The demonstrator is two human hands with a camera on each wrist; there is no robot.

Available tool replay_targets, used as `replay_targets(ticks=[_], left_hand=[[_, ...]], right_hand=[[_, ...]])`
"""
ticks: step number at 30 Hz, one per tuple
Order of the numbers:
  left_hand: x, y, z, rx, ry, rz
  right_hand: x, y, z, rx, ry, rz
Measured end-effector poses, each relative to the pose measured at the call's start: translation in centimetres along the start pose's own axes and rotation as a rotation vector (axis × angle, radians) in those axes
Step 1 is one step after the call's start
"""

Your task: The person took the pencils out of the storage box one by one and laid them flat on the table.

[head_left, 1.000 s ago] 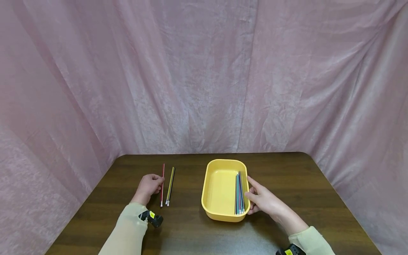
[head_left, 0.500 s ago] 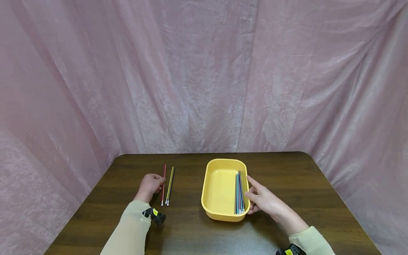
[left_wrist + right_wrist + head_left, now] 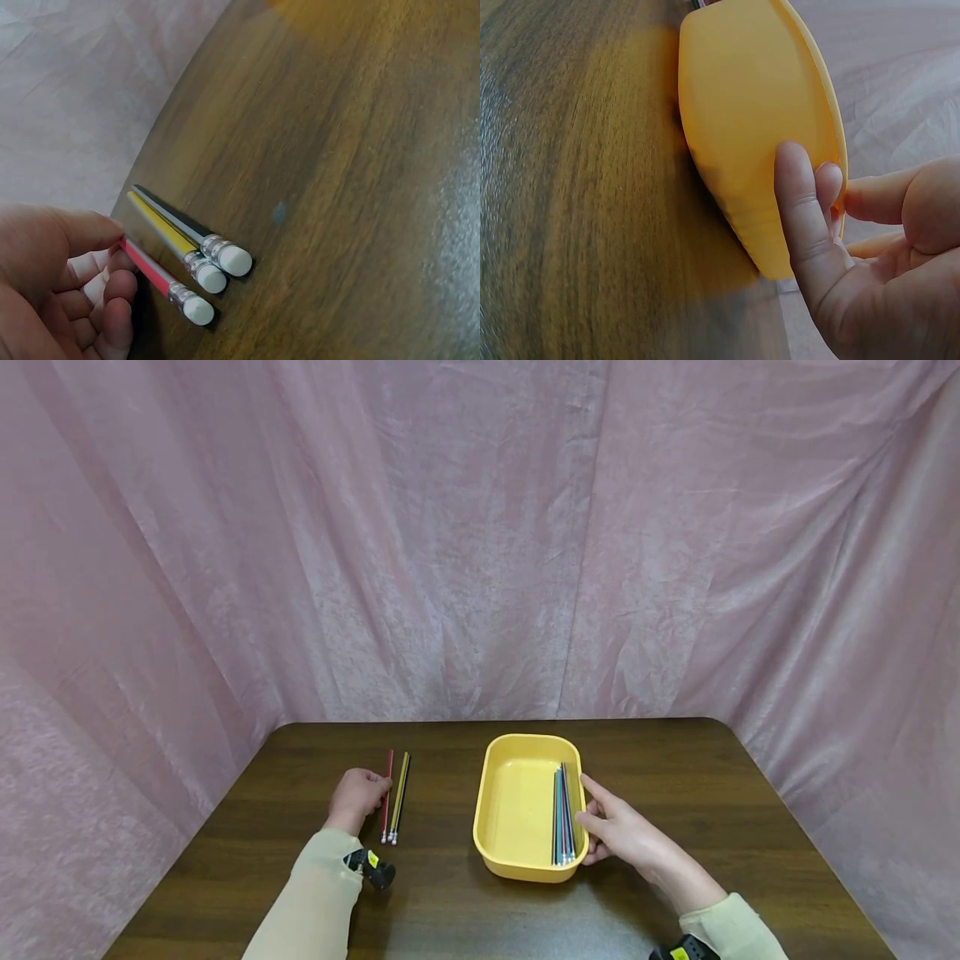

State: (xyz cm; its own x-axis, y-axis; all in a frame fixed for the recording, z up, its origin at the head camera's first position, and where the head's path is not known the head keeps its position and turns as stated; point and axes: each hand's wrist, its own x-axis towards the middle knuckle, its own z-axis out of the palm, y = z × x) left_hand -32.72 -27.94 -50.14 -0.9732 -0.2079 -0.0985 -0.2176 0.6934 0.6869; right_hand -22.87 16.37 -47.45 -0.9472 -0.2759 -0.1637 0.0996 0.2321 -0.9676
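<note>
My left hand [image 3: 358, 795] pinches a red pencil [image 3: 150, 268] between thumb and forefinger, at the left of the table. Just right of it lie a yellow pencil [image 3: 166, 231] and a black pencil [image 3: 176, 216], side by side, white erasers toward me. The red one's eraser end sits close beside theirs. At the middle right, my right hand [image 3: 618, 828] grips the right wall of a yellow tray [image 3: 487, 810], thumb at the rim and other fingers along the outside, as the right wrist view shows. Several pencils [image 3: 562, 814] in dark, teal and pink lie lengthwise along the tray's right side.
The brown wooden table [image 3: 442, 910] has rounded far corners. A pink curtain [image 3: 465, 543] hangs behind it and along both sides. Between the loose pencils and the tray runs a strip of bare tabletop.
My left hand has slid the red pencil slightly to the right, narrowing the gap to the yellow and black pencils. My right hand and the tray have stayed in place.
</note>
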Motion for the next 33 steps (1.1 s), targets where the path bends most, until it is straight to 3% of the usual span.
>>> replay_targets(ticks=[12,24,33], left_hand=[[-0.22,0.24,-0.14,0.063,0.009,0.011],[-0.14,0.49,0.04,0.029,-0.028,-0.014],[-0.12,0.63,0.12,0.010,-0.042,0.041]], right_hand=[[-0.02,-0.02,0.06,-0.010,0.011,0.015],[0.03,0.07,0.02,-0.018,0.009,0.011],[0.08,0.16,0.00,-0.014,0.008,0.009]])
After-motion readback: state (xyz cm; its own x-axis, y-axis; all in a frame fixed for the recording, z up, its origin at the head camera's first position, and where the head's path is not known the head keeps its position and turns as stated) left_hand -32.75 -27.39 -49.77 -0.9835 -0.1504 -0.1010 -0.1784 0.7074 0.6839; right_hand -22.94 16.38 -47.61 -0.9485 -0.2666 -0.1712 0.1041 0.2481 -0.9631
